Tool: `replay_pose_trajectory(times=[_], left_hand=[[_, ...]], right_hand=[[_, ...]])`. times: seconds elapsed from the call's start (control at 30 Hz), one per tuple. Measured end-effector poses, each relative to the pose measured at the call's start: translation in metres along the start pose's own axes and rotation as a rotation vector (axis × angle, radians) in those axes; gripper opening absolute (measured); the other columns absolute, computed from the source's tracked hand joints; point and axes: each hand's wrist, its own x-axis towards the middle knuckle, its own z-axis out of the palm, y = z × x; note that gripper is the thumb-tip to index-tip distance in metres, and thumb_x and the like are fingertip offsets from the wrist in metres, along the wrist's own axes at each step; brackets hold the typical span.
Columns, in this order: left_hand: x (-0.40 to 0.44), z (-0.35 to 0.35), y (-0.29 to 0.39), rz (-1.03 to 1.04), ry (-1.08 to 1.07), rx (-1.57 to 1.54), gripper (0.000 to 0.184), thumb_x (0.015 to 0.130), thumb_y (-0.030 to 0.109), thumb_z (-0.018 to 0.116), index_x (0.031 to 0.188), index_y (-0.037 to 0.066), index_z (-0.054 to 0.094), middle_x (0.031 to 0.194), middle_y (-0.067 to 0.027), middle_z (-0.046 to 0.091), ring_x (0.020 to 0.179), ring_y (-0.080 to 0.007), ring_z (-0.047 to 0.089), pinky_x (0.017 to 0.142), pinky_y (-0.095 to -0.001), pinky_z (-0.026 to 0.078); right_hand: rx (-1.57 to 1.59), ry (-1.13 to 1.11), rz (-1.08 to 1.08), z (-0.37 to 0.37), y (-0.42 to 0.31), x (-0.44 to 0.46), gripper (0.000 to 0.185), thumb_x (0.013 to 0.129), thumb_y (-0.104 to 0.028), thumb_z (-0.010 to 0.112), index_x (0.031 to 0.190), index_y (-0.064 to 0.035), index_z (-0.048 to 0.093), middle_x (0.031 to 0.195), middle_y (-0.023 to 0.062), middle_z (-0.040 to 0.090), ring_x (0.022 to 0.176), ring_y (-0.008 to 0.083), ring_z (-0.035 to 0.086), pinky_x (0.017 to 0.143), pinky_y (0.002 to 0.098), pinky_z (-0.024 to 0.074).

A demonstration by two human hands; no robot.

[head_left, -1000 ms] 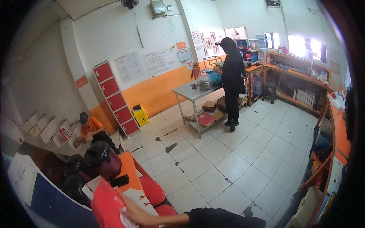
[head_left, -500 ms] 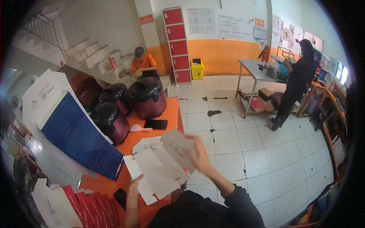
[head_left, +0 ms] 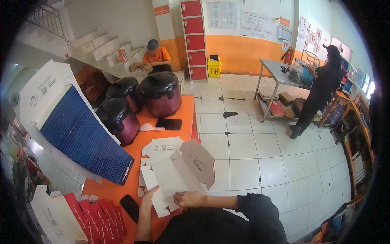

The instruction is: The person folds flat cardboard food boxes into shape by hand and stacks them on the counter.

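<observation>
A partly folded cardboard box (head_left: 172,175), white inside, lies at the front of the orange table. My left hand (head_left: 149,197) grips its left near edge, thumb on the inner face. At the box's near side my right hand (head_left: 189,199) is closed, its fingers curled at the panel's edge; exactly what they pinch is partly hidden. The box's far flap, with a printed logo and code, stands raised at the right. Beneath and behind it another flat cardboard piece (head_left: 162,147) shows.
Several rice cookers (head_left: 160,93), a white rice paddle (head_left: 151,127) and a phone (head_left: 169,124) sit on the table (head_left: 142,150). Blue carton stack (head_left: 85,134) at left, red cartons (head_left: 99,219) and another phone (head_left: 130,208) nearer. One person (head_left: 156,59) sits by stairs; another (head_left: 325,89) stands at a metal table.
My right hand has moved from the raised right flap down and left to the box's near side. That flap now stands open by itself. My left hand keeps its hold.
</observation>
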Motion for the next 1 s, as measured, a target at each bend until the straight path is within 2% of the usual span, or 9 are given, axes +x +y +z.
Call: replay_pose_trajectory(times=[0.17,0.2,0.3,0.43,0.5,0.53,0.63,0.93,1.0], left_hand=[[0.003,0.023,0.014,0.106,0.216,0.305,0.05,0.084,0.022,0.07,0.123,-0.002,0.049,0.112,-0.0117,0.06,0.1,-0.024,0.059,0.081,-0.0393,0.05],[0.005,0.02,0.021,0.167,0.133,0.438,0.065,0.082,0.031,0.071,0.128,-0.005,0.042,0.119,-0.0173,0.054,0.107,-0.0277,0.055,0.086,-0.0414,0.046],[-0.02,0.022,0.039,0.65,0.383,1.104,0.083,0.078,0.036,0.074,0.136,-0.005,0.032,0.127,-0.0238,0.044,0.115,-0.0347,0.048,0.092,-0.0437,0.041],[-0.08,0.034,0.079,0.576,-0.471,1.381,0.102,0.071,0.046,0.077,0.141,-0.002,0.021,0.129,-0.029,0.038,0.118,-0.0434,0.042,0.098,-0.0462,0.038],[-0.103,0.036,0.053,0.457,-0.34,1.394,0.076,0.072,0.04,0.077,0.132,0.007,0.044,0.122,-0.0201,0.044,0.12,-0.0364,0.043,0.098,-0.0461,0.04],[-0.079,-0.003,0.016,0.594,-0.44,1.598,0.089,0.069,0.046,0.077,0.136,0.005,0.035,0.127,-0.0241,0.041,0.12,-0.0401,0.042,0.098,-0.0475,0.039],[-0.057,-0.01,-0.01,0.497,-0.382,1.517,0.079,0.07,0.044,0.076,0.128,0.004,0.041,0.124,-0.0242,0.045,0.119,-0.0395,0.044,0.097,-0.0467,0.04],[0.019,-0.042,0.001,0.195,-0.342,1.119,0.051,0.073,0.038,0.072,0.104,0.001,0.058,0.115,-0.0245,0.054,0.114,-0.0376,0.05,0.093,-0.0441,0.042],[0.037,-0.058,0.009,0.098,-0.37,1.045,0.045,0.074,0.037,0.071,0.098,0.0,0.061,0.112,-0.0246,0.056,0.113,-0.0372,0.051,0.092,-0.0435,0.043]], right_hand=[[0.396,-0.175,-0.017,0.02,0.043,0.015,0.018,0.074,-0.019,0.065,0.071,-0.002,0.059,0.084,0.0134,0.056,0.084,0.032,0.06,0.07,0.0402,0.0499],[0.533,-0.14,0.003,0.014,0.049,0.019,0.023,0.072,-0.022,0.069,0.067,-0.0018,0.059,0.076,0.0166,0.056,0.077,0.0362,0.06,0.066,0.0431,0.0466],[0.614,-0.239,0.04,0.024,0.068,0.031,0.026,0.072,-0.023,0.071,0.067,0.0001,0.059,0.071,0.0185,0.058,0.075,0.0373,0.06,0.063,0.0445,0.0441],[0.852,-0.128,0.067,0.044,0.093,0.037,0.035,0.075,-0.033,0.073,0.07,0.001,0.064,0.066,0.0192,0.058,0.063,0.031,0.057,0.06,0.0415,0.042],[0.848,-0.161,0.061,0.072,0.109,0.047,0.045,0.077,-0.04,0.072,0.067,0.0018,0.061,0.058,0.0159,0.053,0.055,0.0229,0.049,0.055,0.037,0.0395],[0.853,-0.076,0.001,0.103,0.118,0.05,0.048,0.077,-0.042,0.072,0.064,0.0021,0.059,0.055,0.0135,0.051,0.053,0.0208,0.047,0.053,0.0363,0.0388],[0.822,-0.479,0.129,0.098,0.129,0.078,0.05,0.069,-0.045,0.075,0.06,0.0007,0.057,0.052,0.0028,0.047,0.054,0.0179,0.044,0.053,0.037,0.0378],[0.809,-0.483,0.204,0.074,0.119,0.072,0.048,0.066,-0.041,0.079,0.07,0.005,0.067,0.064,0.0129,0.063,0.06,0.0193,0.051,0.059,0.0377,0.0404],[0.809,-0.552,0.193,0.068,0.119,0.074,0.056,0.067,-0.051,0.076,0.084,0.0021,0.069,0.079,0.0133,0.066,0.072,0.0225,0.056,0.068,0.0383,0.0443]])
